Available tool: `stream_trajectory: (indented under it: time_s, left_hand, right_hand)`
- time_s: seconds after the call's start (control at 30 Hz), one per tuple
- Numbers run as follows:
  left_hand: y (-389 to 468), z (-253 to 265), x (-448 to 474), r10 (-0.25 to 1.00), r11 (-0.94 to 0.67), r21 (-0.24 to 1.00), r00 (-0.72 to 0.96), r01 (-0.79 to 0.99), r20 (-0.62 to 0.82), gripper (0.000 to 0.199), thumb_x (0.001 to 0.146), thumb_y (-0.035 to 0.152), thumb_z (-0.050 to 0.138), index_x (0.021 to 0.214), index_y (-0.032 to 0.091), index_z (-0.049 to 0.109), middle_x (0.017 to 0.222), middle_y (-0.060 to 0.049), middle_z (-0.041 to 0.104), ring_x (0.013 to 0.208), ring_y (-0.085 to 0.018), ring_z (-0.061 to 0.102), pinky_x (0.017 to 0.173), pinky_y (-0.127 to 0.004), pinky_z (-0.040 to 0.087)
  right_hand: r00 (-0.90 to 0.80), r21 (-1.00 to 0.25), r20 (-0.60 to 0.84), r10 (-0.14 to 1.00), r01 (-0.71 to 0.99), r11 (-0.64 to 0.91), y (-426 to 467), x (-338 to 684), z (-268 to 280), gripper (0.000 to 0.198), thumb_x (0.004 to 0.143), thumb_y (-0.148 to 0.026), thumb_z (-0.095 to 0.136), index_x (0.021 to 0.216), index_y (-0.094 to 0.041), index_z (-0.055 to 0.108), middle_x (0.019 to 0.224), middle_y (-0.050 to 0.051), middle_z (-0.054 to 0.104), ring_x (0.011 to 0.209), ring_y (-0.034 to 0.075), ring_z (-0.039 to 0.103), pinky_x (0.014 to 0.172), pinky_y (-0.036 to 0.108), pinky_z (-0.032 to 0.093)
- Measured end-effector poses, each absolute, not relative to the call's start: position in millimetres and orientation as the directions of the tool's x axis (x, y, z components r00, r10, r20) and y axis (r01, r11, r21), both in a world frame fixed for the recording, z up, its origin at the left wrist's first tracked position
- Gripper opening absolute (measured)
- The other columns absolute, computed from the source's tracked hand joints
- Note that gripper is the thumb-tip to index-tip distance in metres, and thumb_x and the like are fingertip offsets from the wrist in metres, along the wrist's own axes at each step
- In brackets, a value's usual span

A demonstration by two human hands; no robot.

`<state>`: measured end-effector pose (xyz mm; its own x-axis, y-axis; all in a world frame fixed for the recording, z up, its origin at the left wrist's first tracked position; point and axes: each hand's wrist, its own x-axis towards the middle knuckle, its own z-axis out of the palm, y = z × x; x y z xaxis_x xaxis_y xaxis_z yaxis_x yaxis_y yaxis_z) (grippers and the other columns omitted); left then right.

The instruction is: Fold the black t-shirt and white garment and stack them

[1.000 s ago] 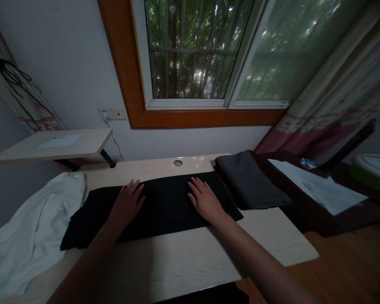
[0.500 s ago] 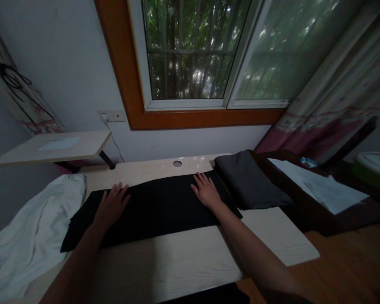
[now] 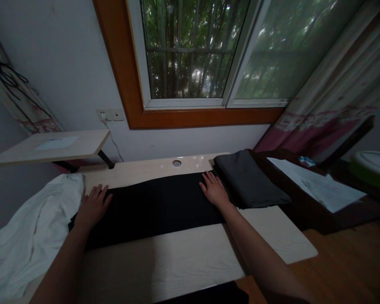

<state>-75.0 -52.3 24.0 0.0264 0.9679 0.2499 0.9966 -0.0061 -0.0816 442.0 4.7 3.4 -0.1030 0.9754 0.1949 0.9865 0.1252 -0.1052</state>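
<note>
A long piece of black folded cloth (image 3: 158,207), perhaps a garment, lies flat across the pale wooden desk (image 3: 183,253). On its left end rests my left hand (image 3: 93,207), palm down with the fingers apart. My right hand (image 3: 214,190) lies flat on the right end, fingers spread, close to a folded dark grey cloth (image 3: 250,181). Left of my left hand is a crumpled white cloth (image 3: 41,228), which touches the black cloth's end. Neither hand grips anything.
A small raised shelf (image 3: 25,147) with a paper on it stands at the back left. To the right, a dark surface (image 3: 323,219) holds white papers (image 3: 313,183) and a green container (image 3: 373,169). A cable hole (image 3: 176,163) sits near the desk's back edge, below the window.
My hands have slid apart over the black cloth, the left one leftward to its end and the right one slightly rightward. Both stay flat.
</note>
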Motion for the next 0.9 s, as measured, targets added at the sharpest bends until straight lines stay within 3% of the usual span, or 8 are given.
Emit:
stream_trajectory:
  time_s: [0.6, 0.77, 0.9]
  left_hand:
    - [-49.6, 13.7, -82.5, 0.962, -0.023, -0.061, 0.039, 0.998, 0.270, 0.054, 0.097, 0.033, 0.033, 0.142, 0.015, 0.056, 0.152, -0.019, 0.055, 0.148, -0.036, 0.041, 0.110, -0.062, 0.041]
    - [-47.3, 11.7, -87.7, 0.927, -0.063, -0.007, 0.061, 0.998, 0.369, 0.054, 0.098, 0.036, 0.035, 0.143, 0.012, 0.055, 0.153, -0.020, 0.052, 0.145, -0.034, 0.044, 0.115, -0.057, 0.039]
    - [-52.4, 15.1, -89.9, 0.892, -0.159, 0.028, 0.131, 0.987, 0.433, 0.042, 0.098, 0.033, 0.039, 0.124, 0.020, 0.068, 0.126, -0.012, 0.069, 0.125, -0.028, 0.059, 0.112, -0.047, 0.044]
  right_hand:
    - [-0.098, -0.129, 0.193, 0.976, 0.984, 0.124, 2.5, 441.5, 7.9, 0.059, 0.106, -0.045, 0.037, 0.154, -0.011, 0.046, 0.166, 0.013, 0.035, 0.155, 0.027, 0.029, 0.126, 0.046, 0.021]
    - [-0.099, -0.132, 0.203, 0.974, 0.983, 0.127, 3.7, 442.3, 5.3, 0.059, 0.106, -0.045, 0.037, 0.154, -0.012, 0.046, 0.165, 0.013, 0.035, 0.155, 0.027, 0.030, 0.126, 0.047, 0.023]
    - [-0.104, -0.129, 0.213, 0.972, 0.983, 0.133, 4.3, 443.1, 3.9, 0.059, 0.106, -0.045, 0.037, 0.154, -0.012, 0.047, 0.165, 0.013, 0.036, 0.154, 0.027, 0.030, 0.126, 0.048, 0.023]
